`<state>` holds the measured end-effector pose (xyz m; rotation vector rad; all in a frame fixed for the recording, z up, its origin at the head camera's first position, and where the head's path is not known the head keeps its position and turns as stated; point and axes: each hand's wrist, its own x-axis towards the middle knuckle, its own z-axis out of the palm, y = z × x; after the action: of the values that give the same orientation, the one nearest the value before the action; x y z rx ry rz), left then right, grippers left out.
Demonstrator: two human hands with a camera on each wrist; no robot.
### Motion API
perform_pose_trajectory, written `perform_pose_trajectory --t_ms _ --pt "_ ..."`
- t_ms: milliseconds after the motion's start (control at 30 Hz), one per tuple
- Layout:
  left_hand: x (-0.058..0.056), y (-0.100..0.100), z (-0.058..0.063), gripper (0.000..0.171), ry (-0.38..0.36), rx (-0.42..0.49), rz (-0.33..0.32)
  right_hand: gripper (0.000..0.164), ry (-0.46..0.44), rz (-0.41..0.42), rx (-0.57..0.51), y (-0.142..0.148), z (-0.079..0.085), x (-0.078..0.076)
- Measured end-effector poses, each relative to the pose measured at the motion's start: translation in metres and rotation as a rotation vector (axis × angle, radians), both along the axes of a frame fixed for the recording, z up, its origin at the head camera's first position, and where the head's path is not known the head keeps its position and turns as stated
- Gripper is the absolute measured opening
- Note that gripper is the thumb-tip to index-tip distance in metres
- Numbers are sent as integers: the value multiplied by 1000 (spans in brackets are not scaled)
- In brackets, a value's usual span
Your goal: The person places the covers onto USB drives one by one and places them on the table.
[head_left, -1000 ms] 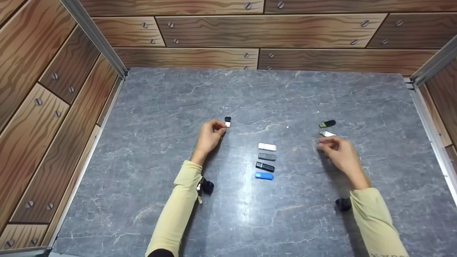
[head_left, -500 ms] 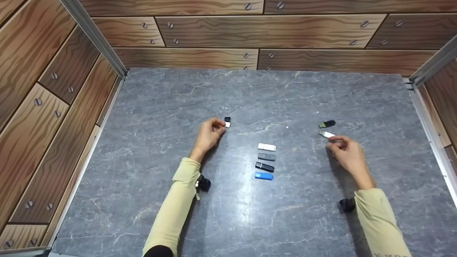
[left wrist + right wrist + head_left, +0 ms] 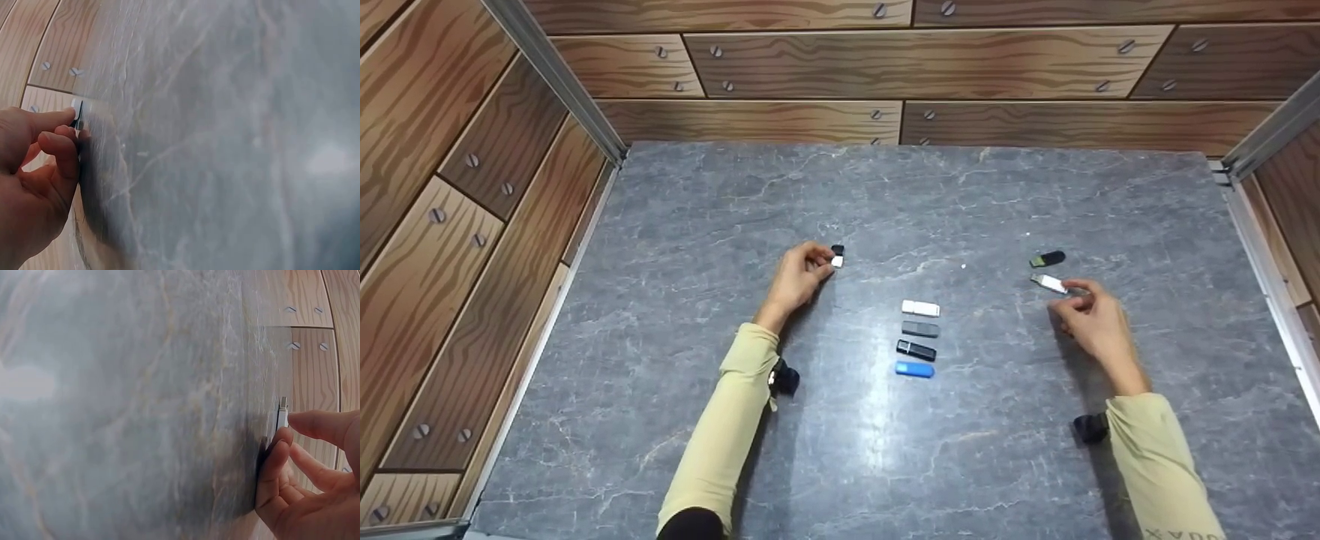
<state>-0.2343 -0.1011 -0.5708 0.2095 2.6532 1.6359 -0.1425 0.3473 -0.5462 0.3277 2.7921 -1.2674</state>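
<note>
In the head view my left hand (image 3: 799,277) pinches the left edge of a small white USB stick cap (image 3: 838,262) between thumb and index finger. A small black cap (image 3: 838,249) lies just beyond it. My right hand (image 3: 1095,319) pinches the near end of a white USB stick (image 3: 1048,283), whose metal plug points left and away. In the right wrist view, that stick (image 3: 282,416) sits between the index finger and thumb, low over the table. A black and green USB stick (image 3: 1048,259) with its plug bare lies just beyond the white one.
Between the hands, several USB sticks lie in a column: white (image 3: 921,308), grey (image 3: 921,329), black (image 3: 916,350) and blue (image 3: 915,369). Tiny white specks (image 3: 964,266) dot the grey marbled table (image 3: 720,202). Wood-patterned panels (image 3: 930,64) wall the back and sides.
My right hand has moved right and slightly away, and its fingers have come onto the end of the white USB stick. The left hand stays at the white cap, shifting only slightly.
</note>
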Motion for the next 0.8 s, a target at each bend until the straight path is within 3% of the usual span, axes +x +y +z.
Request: perform_pose_trajectory --t_ms 333,800 --pt "-1 1 4 24 5 -47 0 56 -44 -4 8 0 -1 -4" --pt "0 4 4 23 -3 -113 30 52 -22 -14 -7 2 -2 -6"
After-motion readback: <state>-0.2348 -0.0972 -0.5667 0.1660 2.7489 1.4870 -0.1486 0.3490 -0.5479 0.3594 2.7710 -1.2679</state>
